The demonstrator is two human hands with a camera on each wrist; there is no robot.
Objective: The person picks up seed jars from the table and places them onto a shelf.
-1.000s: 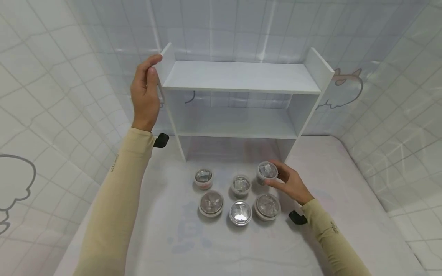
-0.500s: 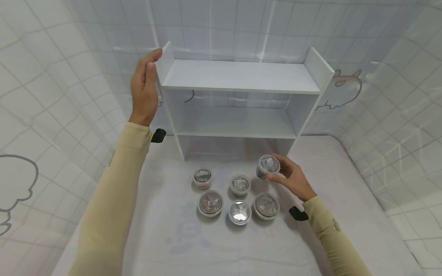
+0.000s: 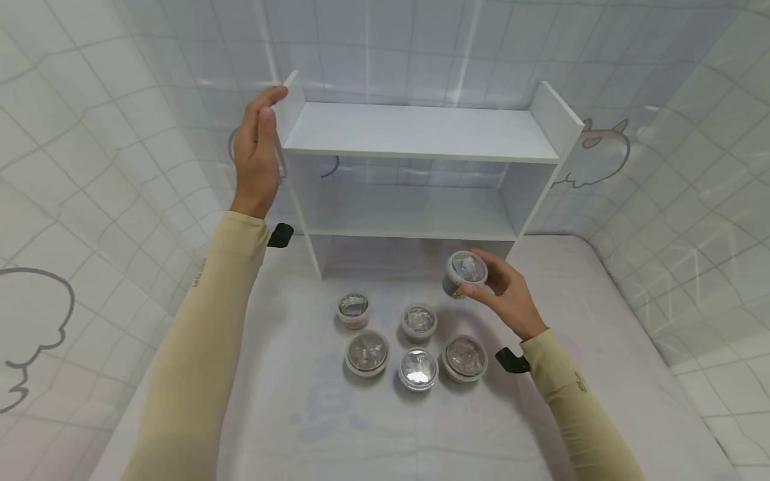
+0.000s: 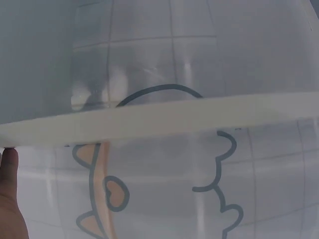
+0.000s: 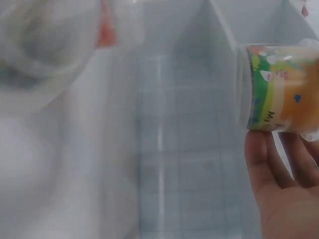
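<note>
My right hand [image 3: 510, 299] holds a small round plastic tub [image 3: 466, 268] by its side, raised over the table in front of the shelf's lower right. In the right wrist view the tub's label [image 5: 279, 94] is green, yellow and orange, and my fingers [image 5: 257, 154] lie along it. My left hand [image 3: 255, 157] is against the outer left side panel of the white shelf unit [image 3: 421, 133], its fingers fairly straight near the panel's front edge. A fingertip [image 4: 9, 159] meets the board's edge in the left wrist view.
Several lidded tubs [image 3: 419, 322] stand in a loose group on the white-covered table [image 3: 289, 414] before the shelf. Two of them, such as this wide tub [image 3: 367, 353], are larger. Tile-patterned sheeting [image 3: 692, 234] hangs behind and on both sides.
My right hand has lifted the tub up from the group and a little toward the shelf. My left hand has stayed at the side panel, shifting only slightly.
</note>
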